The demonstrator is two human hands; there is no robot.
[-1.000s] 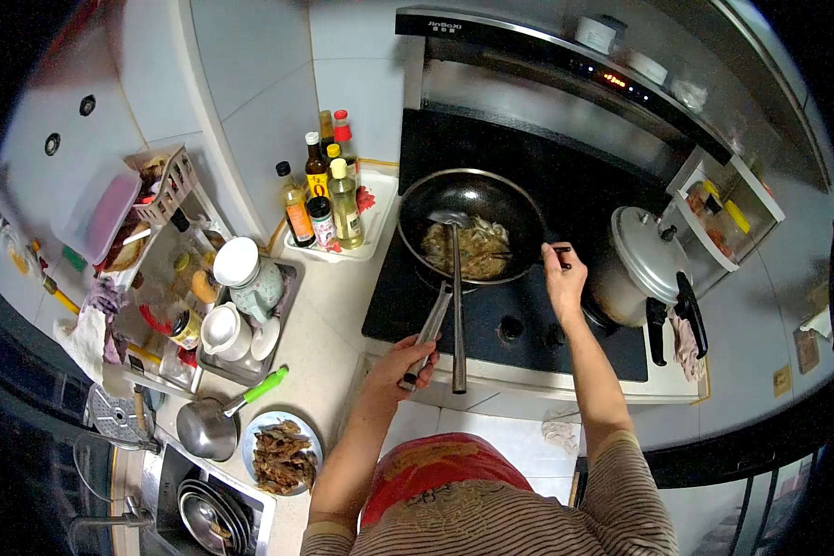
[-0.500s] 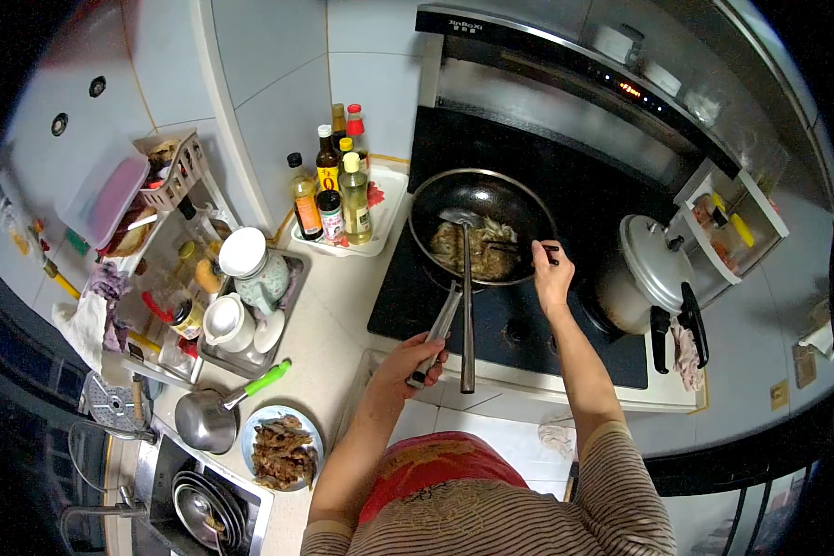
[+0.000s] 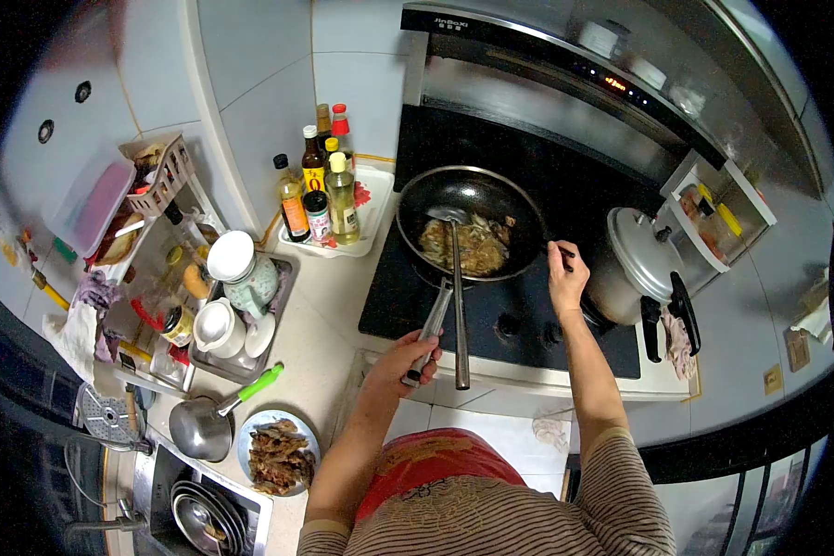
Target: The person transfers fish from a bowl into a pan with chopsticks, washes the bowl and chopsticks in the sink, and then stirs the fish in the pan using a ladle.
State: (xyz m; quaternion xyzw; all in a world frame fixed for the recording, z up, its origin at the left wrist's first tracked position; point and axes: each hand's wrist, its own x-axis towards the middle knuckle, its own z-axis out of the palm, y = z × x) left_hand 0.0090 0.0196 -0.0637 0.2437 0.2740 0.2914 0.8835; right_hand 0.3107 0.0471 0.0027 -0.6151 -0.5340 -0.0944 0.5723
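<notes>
A black wok [image 3: 468,185] sits on the stove with browned food [image 3: 477,246] frying in it. My left hand [image 3: 408,364] is wrapped round the wok's handle [image 3: 437,310]. A long-handled metal spatula [image 3: 459,324] rests with its head in the wok and its handle sticking out over the front edge. To the right of the wok's rim, my right hand [image 3: 566,276] is closed on dark chopsticks [image 3: 565,252], held apart from the food. On the counter at lower left lies a plate [image 3: 247,445] of browned fried pieces [image 3: 281,456].
A silver pressure cooker [image 3: 625,264] stands right of the wok. Several sauce bottles [image 3: 343,204] fill a tray [image 3: 377,199] at its left. A saucepan with a green handle [image 3: 202,431] stands near the sink [image 3: 148,482]. A dish tray [image 3: 273,320] holds crockery.
My right hand has drawn the chopsticks out of the wok, away to the right. My left hand stays on the handle. The camera view has shifted slightly.
</notes>
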